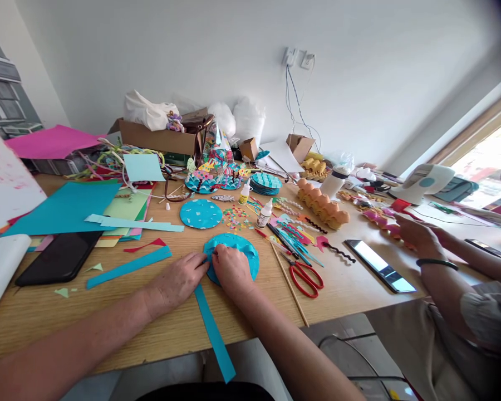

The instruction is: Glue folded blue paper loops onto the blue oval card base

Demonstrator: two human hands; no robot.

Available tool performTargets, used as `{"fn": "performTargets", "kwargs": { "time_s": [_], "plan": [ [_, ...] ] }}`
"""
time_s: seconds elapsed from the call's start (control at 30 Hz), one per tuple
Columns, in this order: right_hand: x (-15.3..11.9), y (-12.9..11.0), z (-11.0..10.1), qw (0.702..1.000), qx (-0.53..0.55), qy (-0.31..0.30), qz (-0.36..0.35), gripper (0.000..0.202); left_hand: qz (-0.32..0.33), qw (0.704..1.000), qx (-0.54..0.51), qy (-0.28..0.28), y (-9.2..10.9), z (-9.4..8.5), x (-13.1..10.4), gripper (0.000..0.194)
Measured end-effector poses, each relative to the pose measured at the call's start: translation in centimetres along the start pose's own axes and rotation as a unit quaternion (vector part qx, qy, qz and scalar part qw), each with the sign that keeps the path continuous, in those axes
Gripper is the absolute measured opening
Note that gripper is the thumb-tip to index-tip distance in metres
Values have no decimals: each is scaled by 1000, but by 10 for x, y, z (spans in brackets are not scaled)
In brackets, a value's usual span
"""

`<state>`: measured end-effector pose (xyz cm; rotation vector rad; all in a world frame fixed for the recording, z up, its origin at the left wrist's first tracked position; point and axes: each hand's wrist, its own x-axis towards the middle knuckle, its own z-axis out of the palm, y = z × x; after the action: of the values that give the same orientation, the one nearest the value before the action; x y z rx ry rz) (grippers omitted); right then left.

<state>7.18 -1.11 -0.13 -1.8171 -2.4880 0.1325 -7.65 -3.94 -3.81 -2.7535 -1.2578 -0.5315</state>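
Blue paper strip (214, 334) extends from the left side of the disc (247, 248) and overhangs the near edge of the worktop (150, 345), presumably so that its length lies clear of the disc.

Left hand (182, 280): fingers bent at the disc's left rim. Right hand (234, 268): curled, set down on top of the disc. Together they probably brace it against sliding. Fingertips are partly hidden; whether either hand pinches paper cannot be told. The disc lies on the worktop beneath the hands.

Right of the disc: red-handled scissors (294, 268), seemingly within easy reach.

Beyond the disc: two nozzle bottles (264, 216), upright, likely to prevent leakage; a second blue disc (201, 214), beyond and left; farthest, stacked blue discs (266, 184), apparently grouped to save space.
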Motion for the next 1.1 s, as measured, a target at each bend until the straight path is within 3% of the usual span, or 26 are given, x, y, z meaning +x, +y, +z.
{"fn": "performTargets", "kwargs": {
  "time_s": [0.47,0.6,0.7,0.87,1.0,1.1],
  "plan": [
    [-9,7,2,998,41,18,-44,27,-2,1000,-8,18,-4,2,-1,34],
    [-32,8,-6,994,52,30,-88,25,-9,999,-34,38,-8,2,1,29],
    [-58,3,-8,990,59,43,-123,22,-14,1000,-21,17,-8,2,3,27],
    [-88,-7,4,976,60,28,-209,16,-25,1000,11,13,-12,-3,5,32],
    [-87,-10,11,968,49,54,-239,14,-42,996,-51,67,-20,-15,11,27],
    [-79,-9,10,967,35,57,-245,14,-78,990,-94,64,-23,-20,20,17]
  ]
}}
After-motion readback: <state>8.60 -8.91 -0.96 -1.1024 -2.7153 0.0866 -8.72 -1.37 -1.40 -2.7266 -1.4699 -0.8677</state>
